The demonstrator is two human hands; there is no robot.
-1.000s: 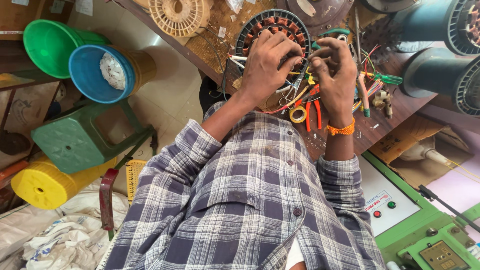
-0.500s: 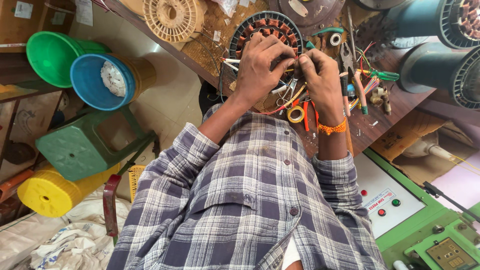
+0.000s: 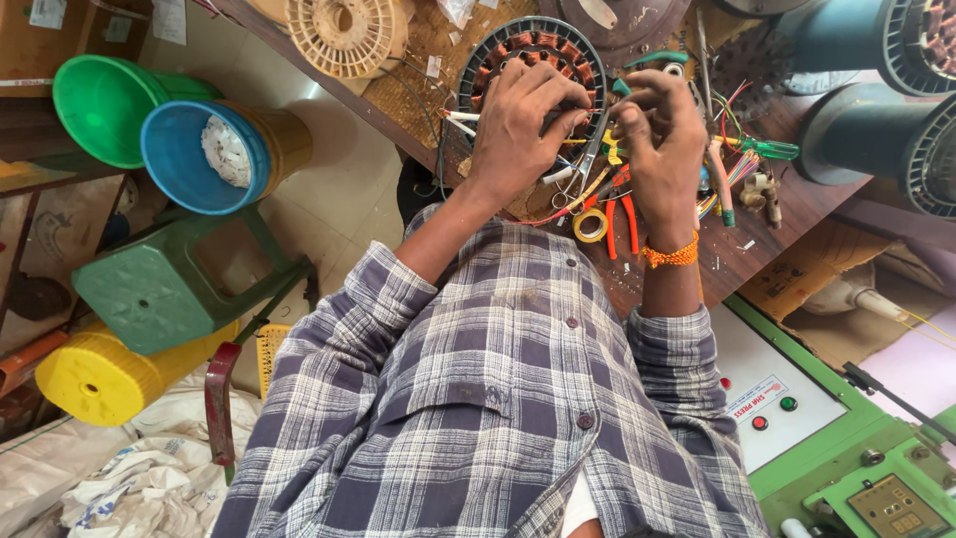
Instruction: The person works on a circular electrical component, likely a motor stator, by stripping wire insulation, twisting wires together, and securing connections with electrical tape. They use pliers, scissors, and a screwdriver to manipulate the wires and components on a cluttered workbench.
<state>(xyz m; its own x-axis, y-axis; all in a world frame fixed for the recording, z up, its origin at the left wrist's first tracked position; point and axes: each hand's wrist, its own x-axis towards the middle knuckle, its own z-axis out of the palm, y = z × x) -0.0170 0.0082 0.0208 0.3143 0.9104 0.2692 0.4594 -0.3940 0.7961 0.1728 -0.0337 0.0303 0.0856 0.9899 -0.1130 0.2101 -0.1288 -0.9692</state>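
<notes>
A round motor stator [image 3: 530, 48] with copper coils lies on the wooden bench [image 3: 767, 214]. My left hand [image 3: 518, 130] rests on its lower part, fingers curled around the wire leads. My right hand [image 3: 662, 134], with an orange thread band on the wrist, is curled beside the stator's right edge and pinches thin wire ends. Small metal scissors [image 3: 590, 159] lie between the two hands. What the fingertips hold is mostly hidden.
Yellow tape roll [image 3: 590, 225], red-handled pliers [image 3: 625, 214] and a green screwdriver [image 3: 772, 149] lie near the hands. A cream spool [image 3: 344, 35] and dark motor housings [image 3: 876, 139] sit further along the bench. Green and blue tubs [image 3: 194, 154], a green stool [image 3: 159, 289] and a green control panel [image 3: 787, 399] surround me.
Both hands stay at the stator. The right hand has closed in slightly toward the left, and the fingers have shifted on the wires. The view has shifted a little.
</notes>
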